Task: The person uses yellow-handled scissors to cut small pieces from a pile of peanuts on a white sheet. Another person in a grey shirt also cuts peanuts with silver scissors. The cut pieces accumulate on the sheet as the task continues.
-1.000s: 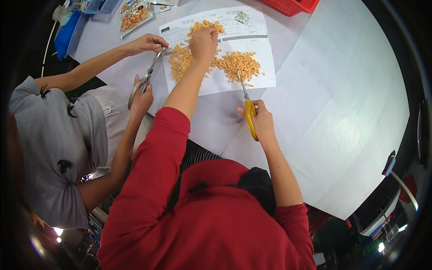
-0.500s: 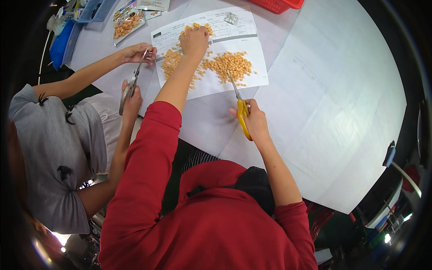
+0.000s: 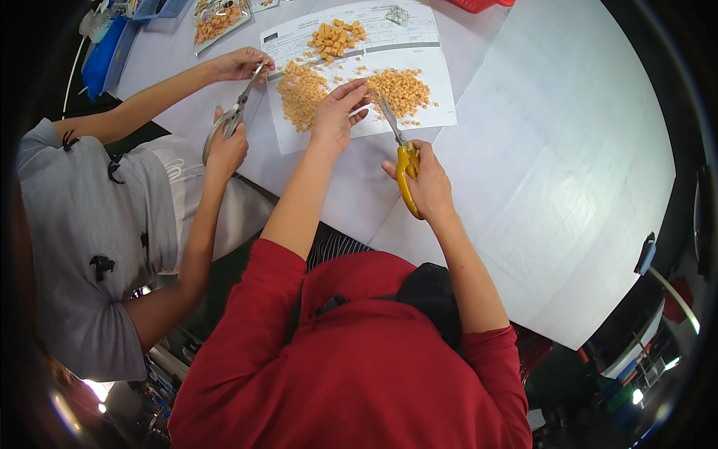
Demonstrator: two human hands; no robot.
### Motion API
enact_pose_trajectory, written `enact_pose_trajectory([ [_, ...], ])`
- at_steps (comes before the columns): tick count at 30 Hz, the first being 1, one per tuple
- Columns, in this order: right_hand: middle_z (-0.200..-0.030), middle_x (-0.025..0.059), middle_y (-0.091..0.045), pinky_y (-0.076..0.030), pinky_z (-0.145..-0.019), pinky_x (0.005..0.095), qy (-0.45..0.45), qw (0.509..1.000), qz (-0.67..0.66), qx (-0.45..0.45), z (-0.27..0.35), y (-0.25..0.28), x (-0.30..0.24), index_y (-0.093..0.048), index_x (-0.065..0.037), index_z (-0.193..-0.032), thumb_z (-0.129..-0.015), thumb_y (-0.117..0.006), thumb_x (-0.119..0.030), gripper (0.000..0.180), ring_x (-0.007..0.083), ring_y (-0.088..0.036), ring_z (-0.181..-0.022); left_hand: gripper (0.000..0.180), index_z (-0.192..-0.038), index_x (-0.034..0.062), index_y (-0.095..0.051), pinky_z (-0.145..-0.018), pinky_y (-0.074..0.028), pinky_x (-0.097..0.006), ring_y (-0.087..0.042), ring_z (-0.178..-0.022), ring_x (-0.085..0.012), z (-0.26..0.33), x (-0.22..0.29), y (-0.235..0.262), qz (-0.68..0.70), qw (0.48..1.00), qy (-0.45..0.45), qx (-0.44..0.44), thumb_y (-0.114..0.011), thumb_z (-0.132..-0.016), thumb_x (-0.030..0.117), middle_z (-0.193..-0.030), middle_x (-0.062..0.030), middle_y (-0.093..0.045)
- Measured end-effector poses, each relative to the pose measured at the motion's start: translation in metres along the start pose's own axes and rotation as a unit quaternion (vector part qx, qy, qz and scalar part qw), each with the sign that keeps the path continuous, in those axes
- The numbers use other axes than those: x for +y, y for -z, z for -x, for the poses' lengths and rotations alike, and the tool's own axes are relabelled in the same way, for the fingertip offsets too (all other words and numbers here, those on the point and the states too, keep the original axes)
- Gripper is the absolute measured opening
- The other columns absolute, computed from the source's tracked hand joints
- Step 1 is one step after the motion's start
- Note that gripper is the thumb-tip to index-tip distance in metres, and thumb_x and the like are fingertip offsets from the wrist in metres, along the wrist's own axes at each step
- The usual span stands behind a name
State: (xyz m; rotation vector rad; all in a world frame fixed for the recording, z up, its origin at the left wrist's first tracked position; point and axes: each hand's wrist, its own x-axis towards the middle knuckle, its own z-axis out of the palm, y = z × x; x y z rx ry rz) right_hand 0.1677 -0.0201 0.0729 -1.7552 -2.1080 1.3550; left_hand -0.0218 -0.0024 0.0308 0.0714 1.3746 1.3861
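Observation:
My right hand (image 3: 432, 187) grips yellow-handled scissors (image 3: 407, 168), their blades pointing up and to the left, tips near my left fingertips. My left hand (image 3: 340, 116) pinches a small orange piece (image 3: 372, 85) between thumb and fingertips; its outline blends with the pile behind. Three orange heaps lie on a printed paper sheet (image 3: 290, 141): larger cubes (image 3: 336, 40) at the top, small bits (image 3: 301, 93) at the left, and more small bits (image 3: 404, 90) at the right, just beyond the scissor blades.
To my left a co-worker's hands (image 3: 228, 150) hold grey scissors (image 3: 238, 108) near the paper. A clear packet of orange pieces (image 3: 217, 22), a blue basket (image 3: 153, 9) and a red basket (image 3: 479, 4) stand farther back. A small clear packet (image 3: 396, 15) lies on the sheet.
My left hand has come back from the heap of larger cubes to the scissor tips, uncovering that heap. The scissors have moved slightly up, still in my right hand.

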Motion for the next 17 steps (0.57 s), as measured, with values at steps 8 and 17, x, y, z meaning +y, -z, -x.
enact_pose_trajectory([
  [8,-0.104,0.0209,-0.063,-0.049,-0.081,0.0416,0.009,0.999,0.019,-0.030,0.005,-0.002,-0.001,-0.046,-0.001,-0.120,-0.080,-0.068,-0.052,0.068,0.0350,-0.062,-0.097,0.021,-0.108,0.0049,-0.068,-0.077,-0.050,-0.026,-0.061,-0.087,-0.0105,0.016,-0.005,0.017,-0.079,0.995,-0.060,-0.023,-0.065,-0.088,0.010,-0.099,-0.0025,-0.067],
  [17,-0.106,0.0209,-0.063,-0.049,-0.081,0.0426,-0.002,0.998,0.033,-0.048,0.009,0.002,-0.006,-0.048,-0.002,-0.120,-0.079,-0.068,-0.054,0.069,0.0355,-0.062,-0.097,0.025,-0.113,0.0032,-0.064,-0.082,-0.052,-0.026,-0.063,-0.090,-0.0131,0.012,-0.005,0.027,-0.134,0.986,-0.069,-0.076,-0.063,-0.089,0.008,-0.101,-0.0043,-0.067],
])
